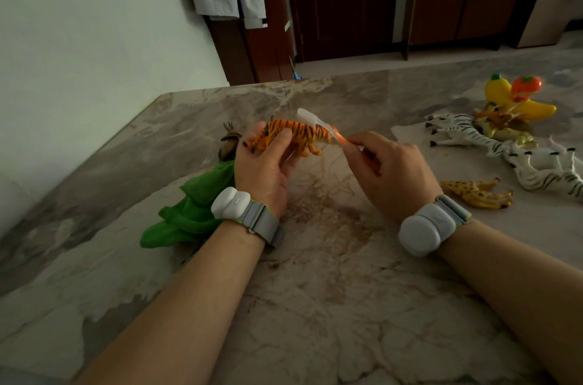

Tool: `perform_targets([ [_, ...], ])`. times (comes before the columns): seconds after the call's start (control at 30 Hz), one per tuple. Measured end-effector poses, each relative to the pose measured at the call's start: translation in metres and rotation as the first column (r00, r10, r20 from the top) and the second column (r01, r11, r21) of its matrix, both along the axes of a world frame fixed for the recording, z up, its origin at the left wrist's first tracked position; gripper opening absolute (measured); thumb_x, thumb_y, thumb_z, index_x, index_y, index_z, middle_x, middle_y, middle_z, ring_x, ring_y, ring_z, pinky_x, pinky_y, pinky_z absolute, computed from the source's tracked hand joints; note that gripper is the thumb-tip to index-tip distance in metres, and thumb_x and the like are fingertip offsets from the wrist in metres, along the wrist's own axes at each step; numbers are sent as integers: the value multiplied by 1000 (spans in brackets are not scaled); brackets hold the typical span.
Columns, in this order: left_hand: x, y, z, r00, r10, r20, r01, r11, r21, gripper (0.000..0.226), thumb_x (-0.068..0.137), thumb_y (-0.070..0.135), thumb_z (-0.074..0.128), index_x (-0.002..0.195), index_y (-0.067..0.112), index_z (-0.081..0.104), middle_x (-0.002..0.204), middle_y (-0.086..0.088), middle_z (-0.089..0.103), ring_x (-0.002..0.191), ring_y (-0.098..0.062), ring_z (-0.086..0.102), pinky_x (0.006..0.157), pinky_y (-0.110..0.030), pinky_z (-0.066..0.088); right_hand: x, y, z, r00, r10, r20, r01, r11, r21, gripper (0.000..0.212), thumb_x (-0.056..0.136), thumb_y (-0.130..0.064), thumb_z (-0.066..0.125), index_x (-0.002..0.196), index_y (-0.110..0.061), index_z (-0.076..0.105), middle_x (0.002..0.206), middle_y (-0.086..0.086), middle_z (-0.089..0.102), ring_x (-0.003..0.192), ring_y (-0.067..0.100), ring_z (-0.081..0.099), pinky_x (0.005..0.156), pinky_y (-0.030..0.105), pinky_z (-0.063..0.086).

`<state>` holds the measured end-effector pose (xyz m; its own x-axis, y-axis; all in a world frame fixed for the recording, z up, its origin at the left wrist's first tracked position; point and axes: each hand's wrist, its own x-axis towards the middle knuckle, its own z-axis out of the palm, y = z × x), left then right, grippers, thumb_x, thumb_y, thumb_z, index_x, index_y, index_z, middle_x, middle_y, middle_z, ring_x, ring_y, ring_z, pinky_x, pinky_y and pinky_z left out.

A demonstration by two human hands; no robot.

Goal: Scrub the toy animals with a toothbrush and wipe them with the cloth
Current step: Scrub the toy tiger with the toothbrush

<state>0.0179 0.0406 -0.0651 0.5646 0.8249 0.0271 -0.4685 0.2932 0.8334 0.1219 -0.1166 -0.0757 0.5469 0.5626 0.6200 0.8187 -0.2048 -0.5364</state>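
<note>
My left hand point(263, 165) grips an orange striped toy tiger point(299, 132) by its rear end, lifted above the marble table point(315, 290). My right hand point(391, 170) pinches the handle of a translucent toothbrush point(310, 117). The brush head lies across the tiger's back. A green cloth point(192, 211) lies crumpled on the table under my left wrist. A brown deer toy point(228, 141) stands just behind the cloth.
At the right lie two zebra toys point(463, 130) point(549, 170), a spotted giraffe point(476, 193), small yellow animals point(504, 132) and plastic fruit point(517, 97). The table's left edge runs along a white wall. Dark wooden cabinets stand beyond.
</note>
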Motion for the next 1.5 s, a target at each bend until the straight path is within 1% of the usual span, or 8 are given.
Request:
perform_targets([
  [0.4, -2, 1, 5, 997, -15, 80, 21, 997, -77, 40, 89, 4, 67, 125, -8, 54, 100, -18, 70, 89, -25, 72, 75, -34, 60, 10, 0, -2, 986, -163, -39, 163, 987, -9, 26, 103, -40, 48, 100, -21, 65, 57, -11, 49, 51, 14, 51, 49, 36, 47],
  [0.53, -3, 0, 8, 994, -10, 111, 23, 993, -112, 24, 92, 6, 64, 115, 3, 56, 95, -14, 68, 81, -20, 73, 69, -30, 59, 5, -1, 0, 996, -81, -44, 81, 997, 3, 34, 103, -44, 39, 105, -19, 61, 61, -9, 53, 52, 10, 52, 47, 34, 44],
  [0.63, -4, -3, 10, 991, 3, 130, 15, 991, -136, 28, 94, 8, 62, 122, 4, 59, 94, -11, 70, 81, -18, 73, 69, -30, 60, 1, -1, 1, 999, -38, -38, 38, 999, 8, 42, 101, -50, 32, 107, -18, 58, 62, -9, 53, 52, 12, 53, 46, 34, 43],
  [0.83, -4, -3, 12, 994, -13, 107, 36, 976, -217, 16, 95, 11, 61, 104, 0, 67, 96, -13, 72, 88, -23, 70, 63, -25, 59, 3, -1, 1, 998, 53, -45, -50, 996, 67, 25, 106, -35, 39, 110, -15, 53, 73, -5, 56, 57, 13, 54, 49, 39, 46],
  [0.93, -6, -8, 17, 992, -36, 123, 70, 957, -283, 12, 94, 10, 62, 94, 0, 68, 87, -13, 75, 77, -19, 73, 58, -23, 58, 2, 0, 0, 996, 77, -39, -76, 997, 35, 23, 105, -35, 40, 110, -16, 53, 74, -11, 51, 58, 8, 51, 49, 28, 40],
  [1.07, -11, -10, 23, 985, -60, 161, 113, 933, -342, 12, 93, 9, 62, 91, -1, 68, 84, -13, 75, 73, -19, 74, 58, -23, 59, 5, 2, -3, 996, 71, -63, -70, 997, 12, 21, 106, -33, 40, 109, -16, 51, 73, -12, 49, 59, 6, 48, 51, 14, 28],
  [1.3, -9, -9, 21, 985, -54, 165, 112, 923, -368, 15, 94, 7, 57, 88, -2, 67, 80, -13, 74, 71, -20, 73, 68, -27, 62, 3, 2, -2, 997, 70, -44, -69, 997, 41, 23, 106, -34, 37, 105, -16, 52, 75, -12, 48, 65, 4, 47, 57, 16, 29],
  [1.5, -9, -15, 22, 980, -107, 168, 161, 920, -357, 40, 96, 6, 52, 64, 1, 76, 75, -12, 74, 66, -20, 73, 62, -28, 61, 0, 4, 1, 996, 81, 22, -82, 996, 45, 24, 106, -34, 36, 103, -19, 54, 81, -16, 48, 72, 4, 46, 68, 15, 33],
])
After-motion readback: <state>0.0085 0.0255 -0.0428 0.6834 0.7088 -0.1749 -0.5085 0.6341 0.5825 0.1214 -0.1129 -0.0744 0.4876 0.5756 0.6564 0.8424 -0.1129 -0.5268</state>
